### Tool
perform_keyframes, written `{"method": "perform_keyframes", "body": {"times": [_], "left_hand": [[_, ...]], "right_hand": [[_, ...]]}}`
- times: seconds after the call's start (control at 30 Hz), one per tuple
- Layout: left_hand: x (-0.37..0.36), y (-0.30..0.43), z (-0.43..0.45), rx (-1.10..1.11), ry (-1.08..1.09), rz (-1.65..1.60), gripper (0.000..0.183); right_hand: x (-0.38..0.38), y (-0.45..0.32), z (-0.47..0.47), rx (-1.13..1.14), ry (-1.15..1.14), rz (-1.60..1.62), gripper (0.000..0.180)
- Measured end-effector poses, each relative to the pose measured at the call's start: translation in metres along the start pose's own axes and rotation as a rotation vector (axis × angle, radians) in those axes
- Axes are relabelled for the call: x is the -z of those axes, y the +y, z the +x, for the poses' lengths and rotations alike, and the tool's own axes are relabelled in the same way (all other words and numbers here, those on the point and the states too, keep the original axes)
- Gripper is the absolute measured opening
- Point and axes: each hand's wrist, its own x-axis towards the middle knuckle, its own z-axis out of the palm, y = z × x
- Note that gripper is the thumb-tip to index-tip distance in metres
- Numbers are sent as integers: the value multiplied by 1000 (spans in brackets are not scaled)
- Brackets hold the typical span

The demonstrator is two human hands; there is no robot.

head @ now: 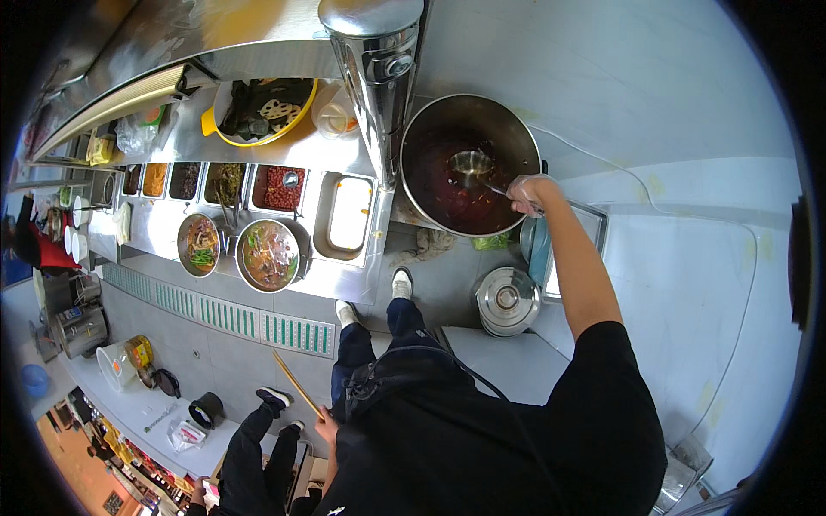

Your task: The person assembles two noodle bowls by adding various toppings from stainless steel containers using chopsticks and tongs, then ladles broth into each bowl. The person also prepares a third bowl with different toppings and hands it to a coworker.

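Note:
My right hand, in a clear plastic glove, grips the handle of a metal ladle. The ladle's bowl is inside a large stockpot of dark red broth, over the liquid or at its surface; I cannot tell which. Low at my left side, my left hand holds long wooden chopsticks, pointing forward over the floor. Left of the stockpot, on the steel counter, stand a steel pot of soup with greens and a smaller pot of food.
Topping pans line the counter, including red beans. Behind them is a yellow-rimmed basin. A steel column rises beside the stockpot. A lidded pot and a rag lie low nearby. Another person stands behind my left side.

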Motion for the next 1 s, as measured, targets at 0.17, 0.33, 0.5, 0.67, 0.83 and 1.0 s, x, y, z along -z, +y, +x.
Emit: {"method": "perform_keyframes", "body": {"times": [0.17, 0.33, 0.5, 0.67, 0.83, 1.0], "left_hand": [[-14, 9, 4, -17, 33, -8, 59], [-7, 48, -6, -18, -96, -63, 59], [-14, 23, -5, 6, 36, 2, 60], [-20, 22, 5, 8, -13, -7, 59], [-15, 35, 5, -17, -75, -74, 58], [-9, 29, 3, -5, -53, -25, 59]], "right_hand": [[-3, -72, -19, 69, -57, 29, 22], [12, -62, 14, 28, 7, 28, 14], [26, -35, -17, -176, -126, -13, 16], [-6, -24, -10, 970, 340, -636, 32], [12, -104, -25, -181, -20, 201, 25], [37, -157, -64, -328, 497, -351, 24]]}}
